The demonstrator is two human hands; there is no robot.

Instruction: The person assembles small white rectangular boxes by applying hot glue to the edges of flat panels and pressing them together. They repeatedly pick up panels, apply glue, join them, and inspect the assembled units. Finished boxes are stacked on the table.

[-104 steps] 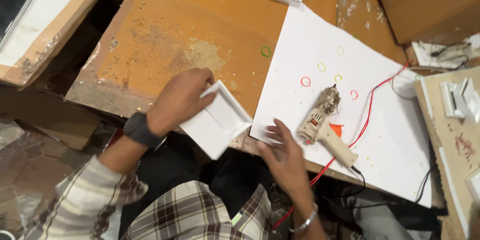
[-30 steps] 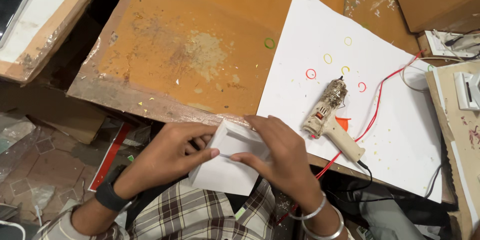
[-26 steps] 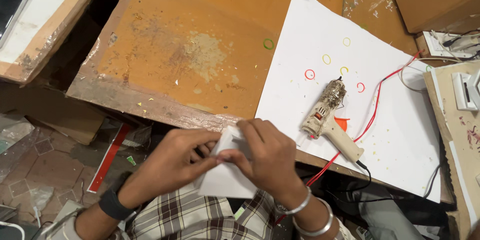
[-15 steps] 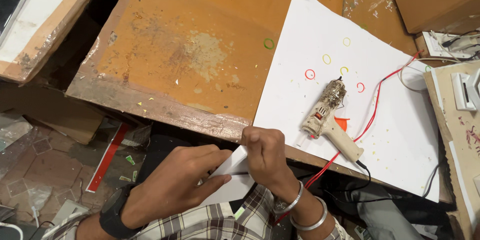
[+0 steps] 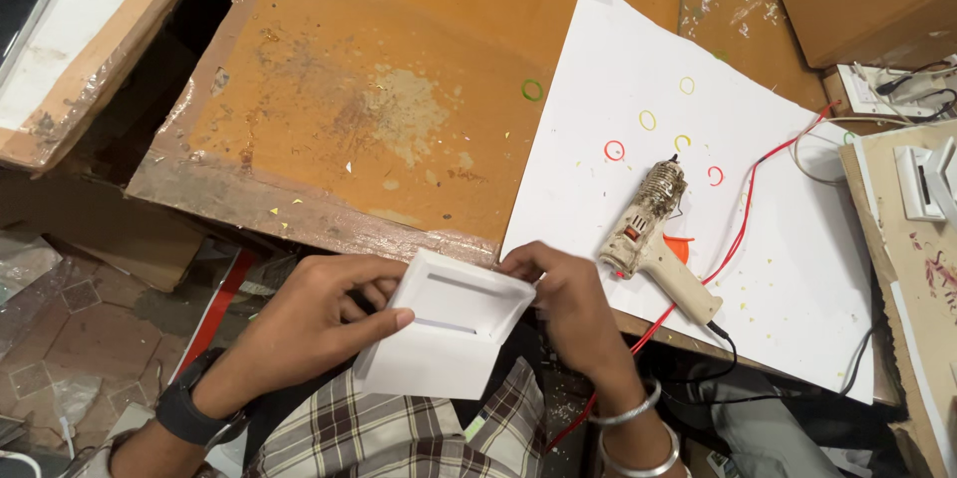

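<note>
Both hands have lifted the white frame clear; left hand and right hand pinch its edges, glue gun idle on the table, gluing apparently not begun

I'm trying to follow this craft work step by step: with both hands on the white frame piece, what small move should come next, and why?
Probably bring the white frame piece up onto the white sheet. The left hand and right hand hold it over the lap, off the table edge, while the glue gun lies there within reach.
</note>
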